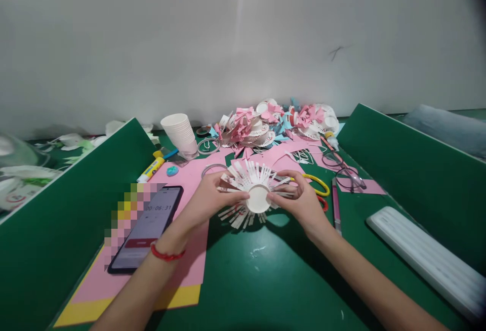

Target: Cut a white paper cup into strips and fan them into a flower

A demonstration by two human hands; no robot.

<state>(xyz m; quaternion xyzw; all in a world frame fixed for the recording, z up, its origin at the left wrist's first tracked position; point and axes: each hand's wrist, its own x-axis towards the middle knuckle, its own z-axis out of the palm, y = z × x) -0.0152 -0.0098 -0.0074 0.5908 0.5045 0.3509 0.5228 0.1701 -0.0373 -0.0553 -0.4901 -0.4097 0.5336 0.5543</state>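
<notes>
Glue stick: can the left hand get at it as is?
Probably yes: the left hand must first leave the cut paper cup, which the right hand also holds; nothing covers the glue stick.

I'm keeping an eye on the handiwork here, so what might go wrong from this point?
The white cut paper cup is held between the left grip and right grip; its thin, splayed strips could bend or tear if pressed hard.

The scissors lie close behind the right grip, partly hidden, so that hand might knock them.

The left forearm is close beside the phone and might nudge it.
</notes>
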